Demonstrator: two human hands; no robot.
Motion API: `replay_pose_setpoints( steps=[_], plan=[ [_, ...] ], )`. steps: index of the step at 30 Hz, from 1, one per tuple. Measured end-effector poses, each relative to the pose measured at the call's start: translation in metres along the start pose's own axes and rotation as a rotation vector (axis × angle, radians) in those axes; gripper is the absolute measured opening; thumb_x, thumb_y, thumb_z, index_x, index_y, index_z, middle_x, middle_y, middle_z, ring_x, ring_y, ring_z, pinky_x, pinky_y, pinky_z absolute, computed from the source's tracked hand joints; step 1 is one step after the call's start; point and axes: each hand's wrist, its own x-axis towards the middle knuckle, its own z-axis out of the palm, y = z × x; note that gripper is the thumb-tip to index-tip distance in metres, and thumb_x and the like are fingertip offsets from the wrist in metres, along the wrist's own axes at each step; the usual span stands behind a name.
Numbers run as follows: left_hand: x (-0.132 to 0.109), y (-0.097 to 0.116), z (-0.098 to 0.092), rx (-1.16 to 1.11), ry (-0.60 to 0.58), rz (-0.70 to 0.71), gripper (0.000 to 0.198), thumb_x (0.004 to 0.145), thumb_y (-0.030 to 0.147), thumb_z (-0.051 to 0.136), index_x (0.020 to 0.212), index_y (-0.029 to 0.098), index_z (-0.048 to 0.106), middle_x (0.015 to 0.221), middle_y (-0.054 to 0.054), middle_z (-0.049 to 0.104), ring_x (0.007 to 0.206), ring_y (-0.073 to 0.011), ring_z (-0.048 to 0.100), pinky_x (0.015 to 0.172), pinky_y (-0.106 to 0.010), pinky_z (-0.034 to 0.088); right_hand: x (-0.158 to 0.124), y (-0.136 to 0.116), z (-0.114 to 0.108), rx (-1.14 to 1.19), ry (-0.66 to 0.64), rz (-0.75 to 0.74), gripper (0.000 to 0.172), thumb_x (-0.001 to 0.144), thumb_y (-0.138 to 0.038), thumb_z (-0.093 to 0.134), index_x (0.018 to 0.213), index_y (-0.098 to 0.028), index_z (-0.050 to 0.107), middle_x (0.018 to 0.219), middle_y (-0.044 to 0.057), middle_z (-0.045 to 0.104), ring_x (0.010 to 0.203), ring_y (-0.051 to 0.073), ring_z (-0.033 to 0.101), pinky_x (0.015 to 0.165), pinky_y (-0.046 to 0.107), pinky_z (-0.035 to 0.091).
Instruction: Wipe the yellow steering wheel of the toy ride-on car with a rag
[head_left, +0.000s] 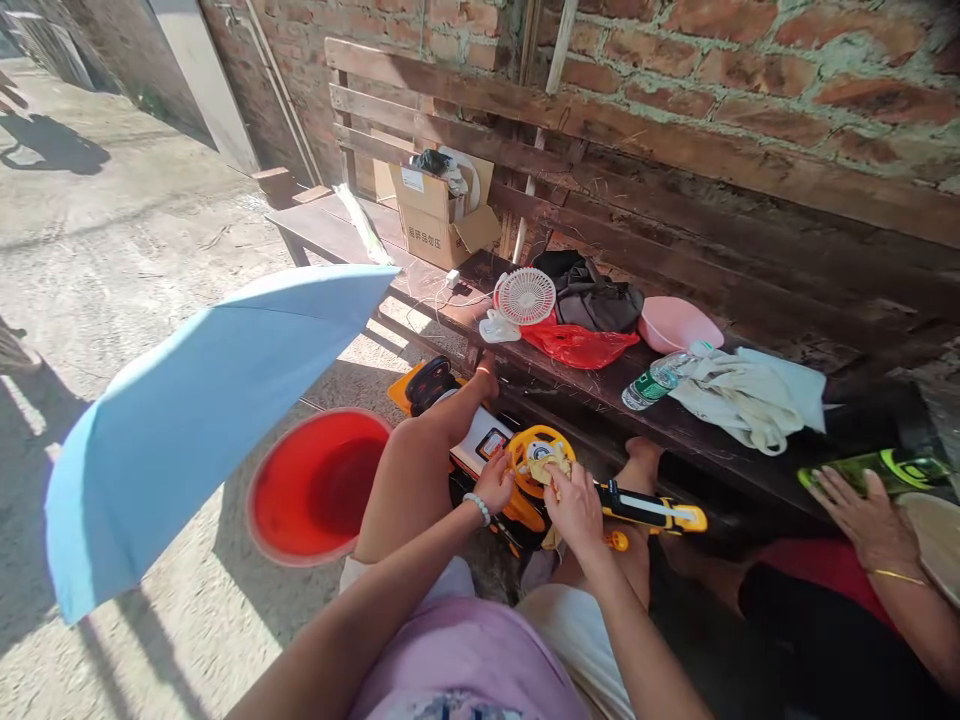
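Between my knees sits a child's ride-on toy with a white body and a yellow steering wheel. My left hand, with a bead bracelet at the wrist, is closed at the wheel's left rim. In my right hand is a pale yellow cloth, pinched and pressed against the wheel's hub. A black and yellow toy arm sticks out to the right of the wheel. Behind the body shows a black and orange part.
A red basin stands left of my leg, beneath a light blue umbrella. The wooden bench ahead carries a cardboard box, small fan, red bag, pink bowl and bottle. At right, another person's hand touches a green object.
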Motion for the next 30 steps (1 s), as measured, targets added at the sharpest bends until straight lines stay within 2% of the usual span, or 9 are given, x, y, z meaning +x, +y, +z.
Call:
replay_pose_setpoints(
  steps=[2,4,6,8,13,19,22,25,30],
  plan=[
    [-0.006,-0.002,0.001,0.192,-0.051,0.077,0.078,0.091,0.021,0.059,0.165,0.018,0.035,0.177,-0.010,0.026,0.165,-0.0289,0.018,0.131,-0.046,0.027,0.021,-0.008,-0.006,0.007,0.028,-0.088,0.050,0.101,-0.025,0.048,0.149,-0.025,0.062,0.155,0.014,0.051,0.133,0.031,0.048,0.111,0.042,0.040],
    [-0.010,-0.003,-0.001,0.474,-0.124,0.119,0.088,0.086,0.020,0.062,0.167,0.014,0.028,0.176,-0.015,0.025,0.165,-0.0330,0.017,0.129,-0.050,0.029,0.042,-0.019,-0.004,0.012,-0.027,-0.222,0.049,0.103,-0.027,0.049,0.150,-0.027,0.061,0.165,0.010,0.043,0.145,0.030,0.037,0.116,0.043,0.034],
    [-0.011,-0.001,-0.003,0.682,-0.179,0.123,0.085,0.087,0.021,0.060,0.165,0.011,0.029,0.170,-0.022,0.036,0.159,-0.0367,0.031,0.123,-0.051,0.038,0.061,-0.030,0.002,0.004,-0.118,-0.312,0.044,0.104,-0.031,0.048,0.145,-0.030,0.066,0.170,0.006,0.038,0.152,0.029,0.029,0.119,0.045,0.031],
    [-0.008,0.003,-0.007,0.731,-0.203,0.108,0.081,0.088,0.020,0.059,0.163,0.008,0.033,0.158,-0.026,0.051,0.146,-0.0386,0.048,0.117,-0.051,0.043,0.075,-0.038,0.008,-0.014,-0.172,-0.321,0.040,0.107,-0.036,0.045,0.137,-0.030,0.070,0.168,0.005,0.042,0.150,0.029,0.031,0.118,0.046,0.031],
    [-0.002,0.010,-0.010,0.791,-0.223,0.102,0.088,0.089,0.015,0.056,0.168,0.006,0.020,0.141,-0.028,0.063,0.129,-0.0393,0.061,0.108,-0.050,0.048,0.102,-0.048,0.005,-0.076,-0.171,-0.194,0.044,0.106,-0.038,0.043,0.127,-0.018,0.075,0.142,0.016,0.061,0.132,0.031,0.046,0.109,0.043,0.039],
    [0.002,0.002,-0.009,0.836,-0.219,0.103,0.097,0.088,0.013,0.060,0.172,0.014,0.012,0.139,-0.026,0.066,0.123,-0.0397,0.066,0.104,-0.050,0.050,0.132,-0.027,-0.019,-0.010,-0.250,0.139,0.050,0.105,-0.037,0.040,0.136,-0.014,0.071,0.146,0.020,0.060,0.130,0.032,0.054,0.102,0.040,0.045],
    [0.004,0.000,-0.007,0.829,-0.222,0.101,0.098,0.088,0.015,0.063,0.172,0.014,0.012,0.139,-0.026,0.066,0.124,-0.0387,0.066,0.104,-0.049,0.051,0.128,0.000,-0.029,-0.016,-0.286,0.235,0.052,0.105,-0.036,0.036,0.135,-0.011,0.071,0.137,0.021,0.066,0.120,0.030,0.064,0.096,0.038,0.048],
    [0.006,0.002,-0.005,0.823,-0.213,0.103,0.097,0.088,0.015,0.063,0.171,0.012,0.013,0.137,-0.027,0.068,0.124,-0.0378,0.067,0.104,-0.048,0.051,0.102,0.017,-0.027,-0.029,-0.292,0.269,0.053,0.107,-0.040,0.032,0.137,-0.015,0.068,0.133,0.019,0.069,0.115,0.027,0.067,0.095,0.036,0.049],
    [0.007,0.007,-0.010,0.855,-0.243,0.109,0.099,0.087,0.014,0.061,0.171,0.010,0.010,0.136,-0.025,0.069,0.121,-0.0359,0.069,0.102,-0.047,0.054,0.045,0.002,-0.001,-0.081,-0.143,0.375,0.054,0.105,-0.047,0.041,0.142,-0.013,0.061,0.127,0.023,0.069,0.113,0.031,0.068,0.095,0.039,0.050]
  ],
)
